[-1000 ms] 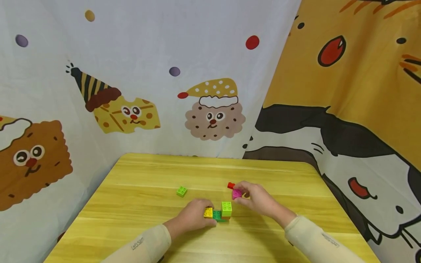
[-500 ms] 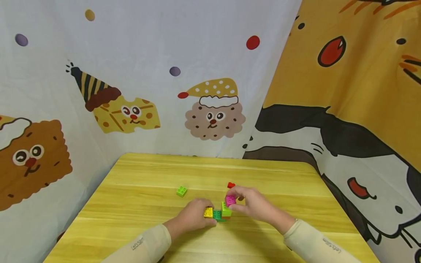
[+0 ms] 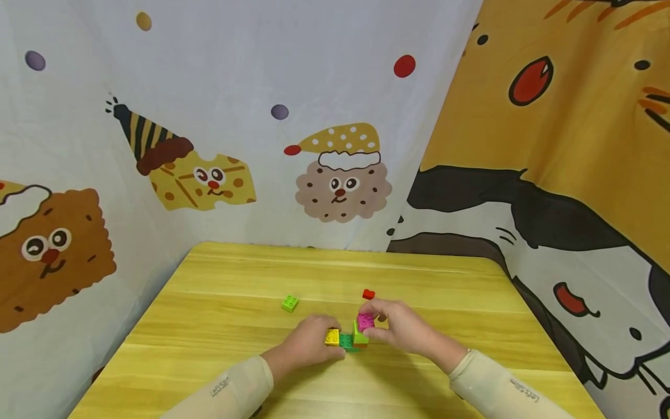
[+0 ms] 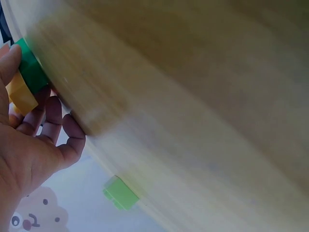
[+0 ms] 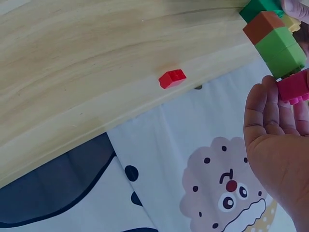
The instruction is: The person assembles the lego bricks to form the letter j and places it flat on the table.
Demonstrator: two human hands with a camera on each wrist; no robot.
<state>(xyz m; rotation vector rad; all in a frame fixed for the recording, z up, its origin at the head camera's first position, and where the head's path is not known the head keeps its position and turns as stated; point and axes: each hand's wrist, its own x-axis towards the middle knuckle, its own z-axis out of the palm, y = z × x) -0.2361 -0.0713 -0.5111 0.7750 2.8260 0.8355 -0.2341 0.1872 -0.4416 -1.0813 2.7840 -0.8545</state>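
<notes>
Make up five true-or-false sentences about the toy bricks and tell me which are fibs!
1. The right hand holds the magenta brick. True.
2. The left hand holds the red brick. False: the left hand grips the yellow brick and dark green brick.
3. The orange brick is between the dark green brick and the stacked lime green bricks. True.
4. The loose lime green brick sits on top of the yellow brick. False: the loose lime green brick lies on the table.
5. The red brick lies on the table. True.
</notes>
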